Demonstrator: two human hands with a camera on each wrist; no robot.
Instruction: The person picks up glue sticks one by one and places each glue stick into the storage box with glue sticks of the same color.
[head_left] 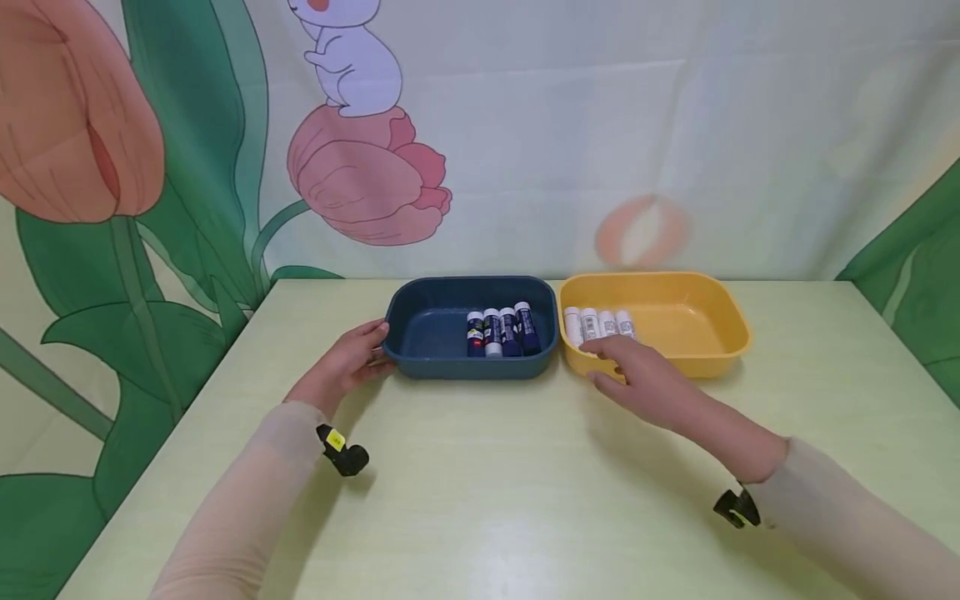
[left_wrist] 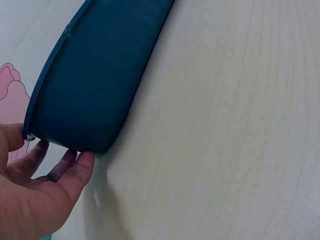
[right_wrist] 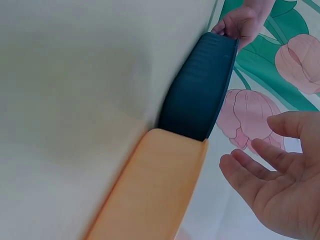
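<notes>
My left hand [head_left: 351, 360] holds the left end of a dark blue tray [head_left: 472, 367], thumb at the rim and fingertips against the outer wall. In the left wrist view that hand [left_wrist: 45, 185] touches the same blue end wall [left_wrist: 95, 90]. Several dark blue tubes like glue sticks [head_left: 510, 333] stand side by side in the tray's right part. Over the front left of a yellow tray [head_left: 690, 365] hovers my right hand [head_left: 648, 379], thumb and fingers spread, holding nothing. Several white glue-stick-like tubes [head_left: 590, 322] lean in the yellow tray's left end, their lower parts partly hidden by that hand.
Both trays stand side by side at the back of a pale table [head_left: 480, 500]. Behind the table hangs a cloth [head_left: 540, 150] printed with flowers and a white animal. A small black wrist camera [head_left: 343, 450] sits on the left sleeve, another camera [head_left: 738, 508] on the right.
</notes>
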